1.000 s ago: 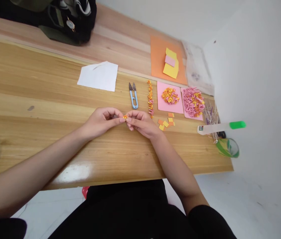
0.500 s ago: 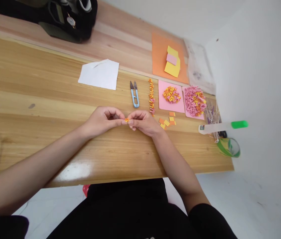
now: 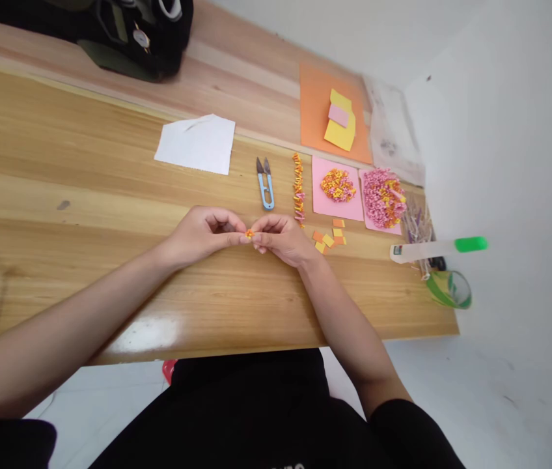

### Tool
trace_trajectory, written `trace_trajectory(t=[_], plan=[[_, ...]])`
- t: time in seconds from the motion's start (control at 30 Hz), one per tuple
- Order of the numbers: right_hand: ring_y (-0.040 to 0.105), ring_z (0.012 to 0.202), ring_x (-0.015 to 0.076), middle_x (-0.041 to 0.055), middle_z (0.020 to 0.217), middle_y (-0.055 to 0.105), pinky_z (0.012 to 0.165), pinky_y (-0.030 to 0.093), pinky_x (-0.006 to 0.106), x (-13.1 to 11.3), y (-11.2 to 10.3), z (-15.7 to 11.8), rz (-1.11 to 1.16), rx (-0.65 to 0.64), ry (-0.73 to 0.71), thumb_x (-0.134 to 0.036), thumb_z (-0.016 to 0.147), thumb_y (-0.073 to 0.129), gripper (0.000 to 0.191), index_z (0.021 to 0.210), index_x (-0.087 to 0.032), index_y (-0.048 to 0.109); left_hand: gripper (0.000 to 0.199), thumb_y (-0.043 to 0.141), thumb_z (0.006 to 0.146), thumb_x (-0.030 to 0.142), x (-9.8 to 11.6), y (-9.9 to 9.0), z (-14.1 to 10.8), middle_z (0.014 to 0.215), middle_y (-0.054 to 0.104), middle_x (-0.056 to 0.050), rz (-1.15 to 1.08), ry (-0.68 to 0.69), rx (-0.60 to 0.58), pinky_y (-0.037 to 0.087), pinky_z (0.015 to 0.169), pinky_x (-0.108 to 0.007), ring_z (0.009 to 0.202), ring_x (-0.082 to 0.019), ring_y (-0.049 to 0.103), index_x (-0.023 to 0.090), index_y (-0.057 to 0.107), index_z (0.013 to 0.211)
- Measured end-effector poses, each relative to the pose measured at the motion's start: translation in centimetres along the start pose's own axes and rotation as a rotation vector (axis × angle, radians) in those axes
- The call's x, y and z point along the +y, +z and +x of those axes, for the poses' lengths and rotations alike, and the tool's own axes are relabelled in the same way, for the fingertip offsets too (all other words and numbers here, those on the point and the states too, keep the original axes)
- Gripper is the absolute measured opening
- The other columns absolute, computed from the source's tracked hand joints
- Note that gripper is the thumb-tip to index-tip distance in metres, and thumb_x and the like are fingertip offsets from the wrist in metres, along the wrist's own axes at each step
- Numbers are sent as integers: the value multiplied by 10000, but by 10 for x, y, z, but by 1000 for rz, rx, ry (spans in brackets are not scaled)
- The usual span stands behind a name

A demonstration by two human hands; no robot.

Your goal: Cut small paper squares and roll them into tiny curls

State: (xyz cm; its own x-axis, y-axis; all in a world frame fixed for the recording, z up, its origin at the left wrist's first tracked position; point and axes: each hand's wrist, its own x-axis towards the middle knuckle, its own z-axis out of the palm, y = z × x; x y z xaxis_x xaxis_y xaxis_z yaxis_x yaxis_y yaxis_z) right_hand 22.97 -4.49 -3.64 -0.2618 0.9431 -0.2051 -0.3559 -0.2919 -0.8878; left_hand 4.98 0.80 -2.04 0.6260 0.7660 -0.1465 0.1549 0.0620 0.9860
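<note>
**Tiny orange-and-yellow piece (image 3: 249,233) held at the fingertips of both hands**

The left hand (image 3: 202,236) and right hand (image 3: 282,241) nearly meet above the desk (image 3: 237,306), each pinching the piece between thumb and fingers. Just beyond them lie blue-handled thread snips (image 3: 261,185), blades pointing away. A row of orange, yellow and pink pieces (image 3: 298,185) runs away from the right hand; small orange and yellow rectangles (image 3: 327,240) lie near that hand's right side. Farther right, beyond the hands, a multicoloured pile (image 3: 337,185) rests on a pink sheet (image 3: 322,205). White paper (image 3: 195,144) lies beyond the left hand.
</note>
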Motion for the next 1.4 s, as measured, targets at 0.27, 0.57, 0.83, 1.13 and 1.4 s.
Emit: trace_trajectory(t=[0.27,0.57,0.83,1.13,1.4], plan=[[505,492,48,-64,567,588,501,414,185,-1,0,1,-96,-26,19,-334,539,890,378,697,-148,601,335,846,538,451,2,1,1,649,700,-13,-57,17,-42,511,622,-242,604,-132,619,167,699,639],[480,466,45,-59,552,584,487,407,190,-5,11,-1,-152,75,11,-515,609,812,444,673,-164,548,307,821,611,493,5,-1,0,751,752,-54,-121,80,2,568,770,-325,772,-216,699,198,767,680],[466,434,48,-71,531,552,450,395,196,6,25,1,-211,281,-126,-609,628,745,483,683,-185,521,291,850,578,460,-1,0,4,652,727,-29,-178,66,116,559,714,-295,684,-183,679,194,767,664],[458,414,48,-76,508,552,429,380,189,8,30,-1,-163,311,-152,-597,667,725,452,715,-188,538,283,876,529,406,-5,3,4,633,706,-6,-212,13,244,510,636,-240,589,-115,603,181,750,646],[447,416,47,-72,506,550,421,370,184,5,28,-2,-108,306,-114,-576,669,738,435,711,-190,544,311,888,490,397,-7,1,5,657,715,-18,-219,-39,299,521,652,-262,606,-130,611,173,733,640]])
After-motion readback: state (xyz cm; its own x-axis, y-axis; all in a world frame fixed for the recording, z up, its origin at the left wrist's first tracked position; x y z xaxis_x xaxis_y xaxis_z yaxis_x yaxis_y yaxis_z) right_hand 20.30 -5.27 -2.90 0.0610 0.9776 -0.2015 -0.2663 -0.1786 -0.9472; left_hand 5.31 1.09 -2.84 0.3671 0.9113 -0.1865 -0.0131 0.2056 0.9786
